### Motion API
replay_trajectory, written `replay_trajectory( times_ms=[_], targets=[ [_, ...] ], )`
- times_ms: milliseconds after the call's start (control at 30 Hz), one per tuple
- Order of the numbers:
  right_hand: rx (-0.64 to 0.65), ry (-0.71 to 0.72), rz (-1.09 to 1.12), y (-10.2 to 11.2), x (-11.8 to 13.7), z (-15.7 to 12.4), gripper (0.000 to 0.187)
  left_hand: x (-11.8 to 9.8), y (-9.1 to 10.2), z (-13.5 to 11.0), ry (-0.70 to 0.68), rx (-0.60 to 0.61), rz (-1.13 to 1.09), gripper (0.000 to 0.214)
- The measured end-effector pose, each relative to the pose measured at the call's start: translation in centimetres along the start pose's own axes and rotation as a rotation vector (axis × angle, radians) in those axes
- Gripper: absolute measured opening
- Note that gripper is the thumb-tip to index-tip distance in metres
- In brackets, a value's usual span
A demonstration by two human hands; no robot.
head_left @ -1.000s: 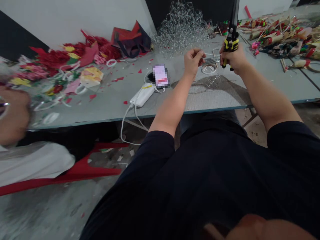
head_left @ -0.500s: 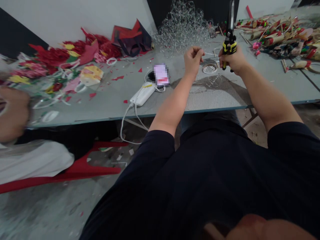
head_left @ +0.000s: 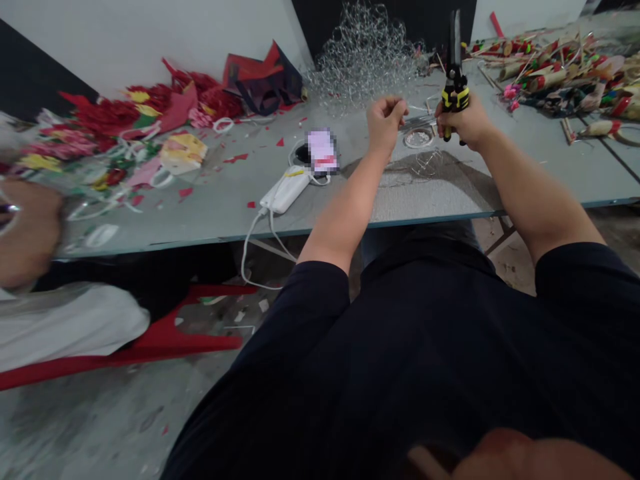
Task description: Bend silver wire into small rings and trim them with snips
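Observation:
My right hand (head_left: 463, 123) is closed around the yellow-and-black handles of a pair of snips (head_left: 454, 63), its blades pointing up and away over the grey table (head_left: 210, 207). My left hand (head_left: 384, 123) is closed in a pinch on a thin silver wire (head_left: 419, 120) that runs across to my right hand. Under both hands a small round tin (head_left: 418, 138) rests on the table. A loose wire loop (head_left: 429, 160) lies just in front of the tin.
A big tangle of silver wire (head_left: 365, 53) stands at the back. Red and yellow paper flowers (head_left: 125, 127) lie at left, coloured sticks and cones (head_left: 565, 67) at right. A white power bank (head_left: 285, 190) with cables and a phone (head_left: 321, 152) sit mid-table. Another person's hand (head_left: 25, 227) is at far left, above a red chair (head_left: 165, 343).
The snips in my right hand have shifted slightly left and stand more upright. My left hand holds its pinch in nearly the same place.

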State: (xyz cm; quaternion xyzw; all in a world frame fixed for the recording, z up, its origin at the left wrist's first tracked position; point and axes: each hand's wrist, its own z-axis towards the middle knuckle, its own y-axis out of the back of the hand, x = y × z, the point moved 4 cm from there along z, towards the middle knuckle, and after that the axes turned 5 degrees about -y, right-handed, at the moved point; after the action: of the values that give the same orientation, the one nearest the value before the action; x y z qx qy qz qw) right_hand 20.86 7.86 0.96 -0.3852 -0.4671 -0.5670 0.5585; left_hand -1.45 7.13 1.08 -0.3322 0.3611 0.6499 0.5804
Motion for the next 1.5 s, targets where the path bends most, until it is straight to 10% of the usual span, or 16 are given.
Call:
replay_trajectory(
  times_ms=[567,767,1000,1200,1500],
  targets=[
    [-0.149,0.090,0.053,1.2,0.8,0.2,0.046,-1.0,0.4,-0.6,-0.023,0.144,0.079,0.059],
    [-0.151,0.094,0.085,1.6,0.8,0.8,0.052,-3.7,0.2,-1.7,-0.066,0.481,0.112,0.049],
    [-0.173,0.066,0.071,1.8,1.2,0.3,0.053,-3.8,1.0,-1.0,0.023,0.123,-0.039,0.036],
    [-0.085,0.039,0.065,1.5,1.6,-0.4,0.062,-2.2,1.4,0.3,0.108,0.119,-0.071,0.028],
    [0.066,-0.004,-0.084,-0.9,1.9,-1.4,0.042,-0.7,-2.4,-1.2,-0.054,0.496,0.107,0.036]
  ],
)
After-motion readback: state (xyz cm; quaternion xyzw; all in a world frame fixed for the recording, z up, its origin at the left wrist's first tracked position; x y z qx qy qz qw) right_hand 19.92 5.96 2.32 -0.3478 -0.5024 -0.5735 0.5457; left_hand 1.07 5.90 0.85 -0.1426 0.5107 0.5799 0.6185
